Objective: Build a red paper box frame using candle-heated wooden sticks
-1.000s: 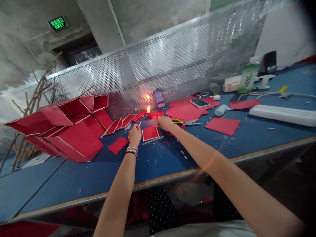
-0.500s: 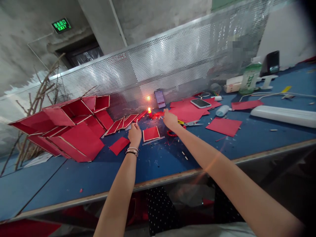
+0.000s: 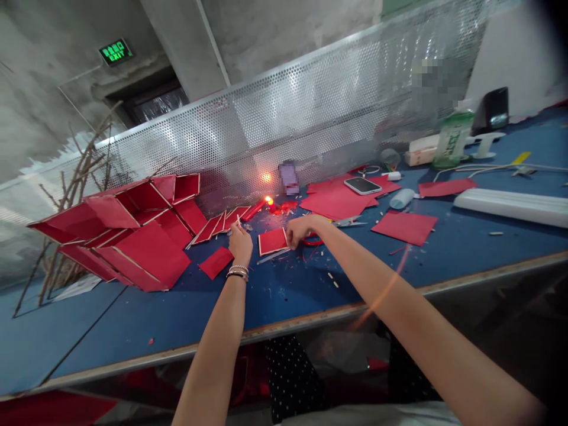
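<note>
My left hand [image 3: 241, 245] is closed in a pinch around a thin pale stick [image 3: 238, 219], which points up. My right hand [image 3: 304, 229] has its fingers bent down and pinched at the right edge of a small red square panel [image 3: 271, 241] with pale strips along its edges. That panel lies flat on the blue table. Just beyond the hands a red candle [image 3: 271, 206] burns, with red wax bits around it. Scissors [image 3: 348, 223] with red and yellow grips lie partly hidden behind my right hand. A clear strip [image 3: 273, 256] lies in front of the panel.
A large structure of red panels [image 3: 146, 248] stands at left beside dry branches [image 3: 80, 195]. Red sheets [image 3: 332, 201], a phone [image 3: 362, 186], a green-labelled bottle [image 3: 453, 139] and a long white bar [image 3: 510, 207] lie to the right. A perforated metal screen [image 3: 310, 106] backs the table.
My right hand has come down and toward me from beside the candle to the right edge of the red square panel. My left hand stays nearly in place with the stick.
</note>
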Demonstrator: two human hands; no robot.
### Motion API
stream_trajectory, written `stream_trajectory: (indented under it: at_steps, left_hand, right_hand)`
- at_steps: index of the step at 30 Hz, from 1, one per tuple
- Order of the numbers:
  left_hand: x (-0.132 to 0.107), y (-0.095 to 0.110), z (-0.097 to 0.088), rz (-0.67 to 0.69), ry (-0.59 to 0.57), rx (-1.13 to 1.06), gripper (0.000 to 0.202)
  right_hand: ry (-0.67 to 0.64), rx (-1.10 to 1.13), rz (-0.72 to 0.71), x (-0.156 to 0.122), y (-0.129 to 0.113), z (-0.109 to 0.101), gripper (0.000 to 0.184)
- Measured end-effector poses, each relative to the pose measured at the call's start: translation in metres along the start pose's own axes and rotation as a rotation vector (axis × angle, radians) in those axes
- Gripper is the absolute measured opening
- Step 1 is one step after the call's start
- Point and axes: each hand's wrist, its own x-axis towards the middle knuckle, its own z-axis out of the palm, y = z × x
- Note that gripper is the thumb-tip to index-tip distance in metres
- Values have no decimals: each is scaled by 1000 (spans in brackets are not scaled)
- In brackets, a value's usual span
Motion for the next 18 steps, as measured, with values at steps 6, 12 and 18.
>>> stream_trajectory:
  at_steps: [6,12,18]
  left_hand:
    - [6,-7,6,-12,81,-101,49]
    - [10,-10,15,23,-18,-133,68]
    - [3,-7,20,137,-125,-120,39]
  right_hand:
    - [57,337,-69,3,20,-11,20]
    - [628,567,96,34,22,17,31]
    - [895,342,95,50,16,32,32]
